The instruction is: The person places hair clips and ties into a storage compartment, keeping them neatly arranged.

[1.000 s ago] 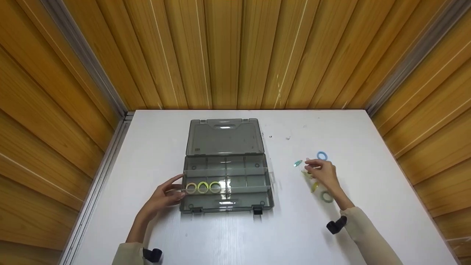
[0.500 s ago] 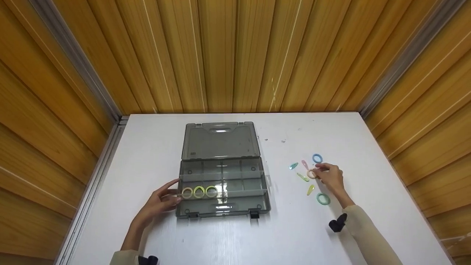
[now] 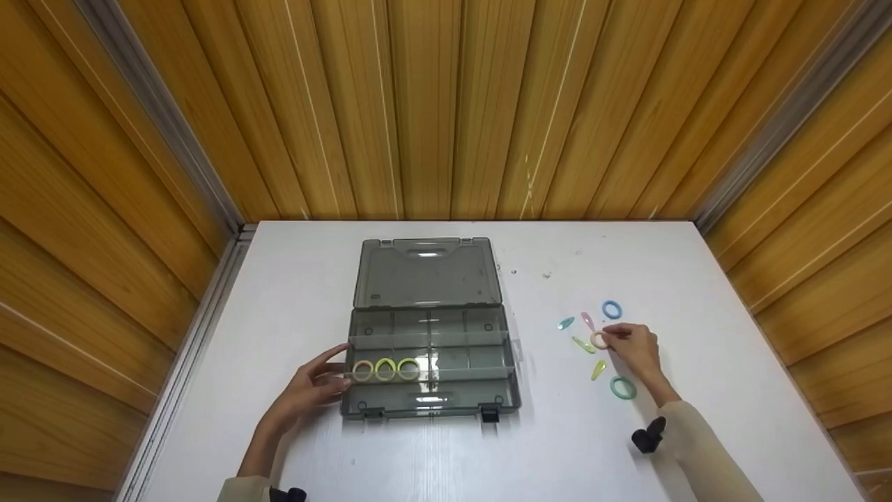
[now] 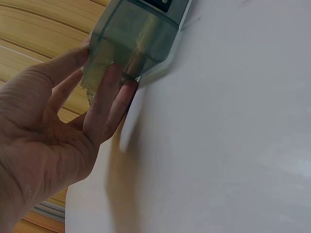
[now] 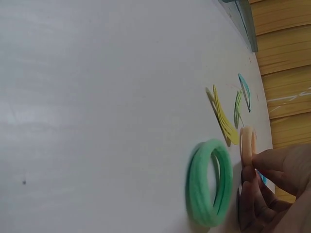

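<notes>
My right hand [image 3: 634,348] pinches a peach hair tie [image 3: 598,339] between thumb and fingertips at the right of the table. In the right wrist view this peach hair tie [image 5: 248,145] stands on edge beside a green hair tie [image 5: 198,187]. At the left side of the grey see-through compartment box [image 3: 432,397], my left hand [image 3: 306,390] touches the wall with extended fingers. Left wrist view: the fingers rest on the box's side [image 4: 141,39]. Three hair ties lie in the middle row: one peach [image 3: 363,361], two yellow-green [image 3: 385,360].
Around the right hand lie a blue hair tie [image 3: 612,309], a pink hair clip [image 3: 587,321], a teal clip [image 3: 566,323], a green clip [image 3: 583,345] and a yellow clip [image 3: 598,369]. The box's lid [image 3: 428,272] is folded back. Wood-look panels [image 3: 446,104] stand behind the white table.
My right hand, earlier over the clips and hiding some, has drawn slightly right and toward me, pinching the peach hair tie. My left hand stays at the box. The head view has shifted a little.
</notes>
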Available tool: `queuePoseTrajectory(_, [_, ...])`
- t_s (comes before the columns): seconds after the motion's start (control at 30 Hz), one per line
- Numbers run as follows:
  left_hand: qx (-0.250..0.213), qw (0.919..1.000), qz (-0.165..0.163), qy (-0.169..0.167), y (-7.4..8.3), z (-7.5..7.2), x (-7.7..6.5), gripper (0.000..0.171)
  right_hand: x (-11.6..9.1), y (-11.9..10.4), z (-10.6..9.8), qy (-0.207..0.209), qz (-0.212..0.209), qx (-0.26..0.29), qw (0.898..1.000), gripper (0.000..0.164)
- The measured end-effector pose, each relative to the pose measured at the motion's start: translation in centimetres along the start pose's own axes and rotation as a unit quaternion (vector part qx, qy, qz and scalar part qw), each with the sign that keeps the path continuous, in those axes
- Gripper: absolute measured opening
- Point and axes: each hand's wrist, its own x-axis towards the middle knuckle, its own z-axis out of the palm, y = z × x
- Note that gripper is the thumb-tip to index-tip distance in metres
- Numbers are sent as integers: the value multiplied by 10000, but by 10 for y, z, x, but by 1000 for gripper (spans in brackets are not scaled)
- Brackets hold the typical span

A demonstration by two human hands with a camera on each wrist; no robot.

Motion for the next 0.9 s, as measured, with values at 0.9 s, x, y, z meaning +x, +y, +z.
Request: queuePoseTrajectory(0.9, [18,10000,-26,34,0,2,-1,75,-14,-48,-15,-89,-471,657,9967,26])
